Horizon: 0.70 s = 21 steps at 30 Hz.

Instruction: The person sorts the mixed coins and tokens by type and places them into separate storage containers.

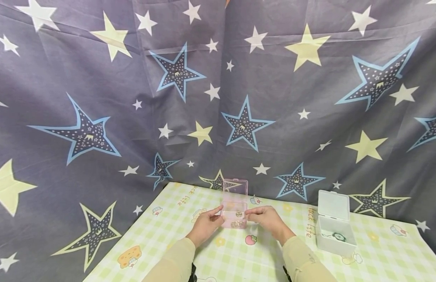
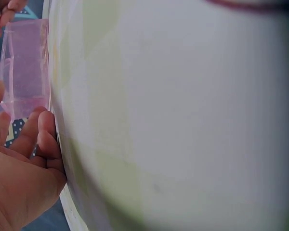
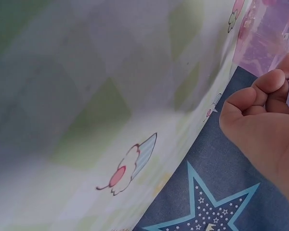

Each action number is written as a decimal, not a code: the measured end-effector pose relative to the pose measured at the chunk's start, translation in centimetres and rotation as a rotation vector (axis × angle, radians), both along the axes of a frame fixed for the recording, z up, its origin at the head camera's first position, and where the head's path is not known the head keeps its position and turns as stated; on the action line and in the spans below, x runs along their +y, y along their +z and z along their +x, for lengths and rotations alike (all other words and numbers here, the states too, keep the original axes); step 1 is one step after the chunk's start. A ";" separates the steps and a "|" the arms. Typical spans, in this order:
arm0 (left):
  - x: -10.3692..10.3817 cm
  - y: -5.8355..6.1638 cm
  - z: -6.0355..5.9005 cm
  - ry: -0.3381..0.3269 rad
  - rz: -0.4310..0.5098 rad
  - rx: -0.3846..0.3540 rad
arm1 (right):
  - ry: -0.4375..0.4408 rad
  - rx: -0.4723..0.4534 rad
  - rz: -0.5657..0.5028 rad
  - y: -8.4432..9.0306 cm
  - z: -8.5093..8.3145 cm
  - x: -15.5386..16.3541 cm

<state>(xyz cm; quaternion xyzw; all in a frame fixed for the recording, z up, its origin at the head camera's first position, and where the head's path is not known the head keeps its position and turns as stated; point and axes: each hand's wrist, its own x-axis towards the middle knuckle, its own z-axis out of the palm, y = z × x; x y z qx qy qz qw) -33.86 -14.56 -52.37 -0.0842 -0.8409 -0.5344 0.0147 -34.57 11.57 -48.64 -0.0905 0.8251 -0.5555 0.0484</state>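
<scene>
A clear pink plastic box stands on the table with its lid raised at the back. Small gold-coloured pieces of jewelry show through its front, and another gold piece appears higher, near the right fingertips. My left hand grips the box's left side between thumb and fingers. At the opposite side, my right hand pinches the right rim with curled fingers. In the right wrist view, the right thumb and index tip are partly cut off by the frame edge.
To the right, a white box with its lid up holds a dark green round piece of jewelry. A green-checked cloth covers the table. Behind hangs a grey star-patterned curtain.
</scene>
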 end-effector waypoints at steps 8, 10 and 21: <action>0.0 0.1 0.1 0.009 0.008 -0.011 | 0.004 -0.019 -0.004 0.0 0.3 0.2; 0.0 0.1 0.0 0.011 0.012 -0.016 | 0.004 -0.019 -0.001 0.0 0.4 0.2; 0.0 0.0 -0.1 -0.002 0.017 -0.005 | 0.015 -0.021 -0.011 0.1 0.4 0.3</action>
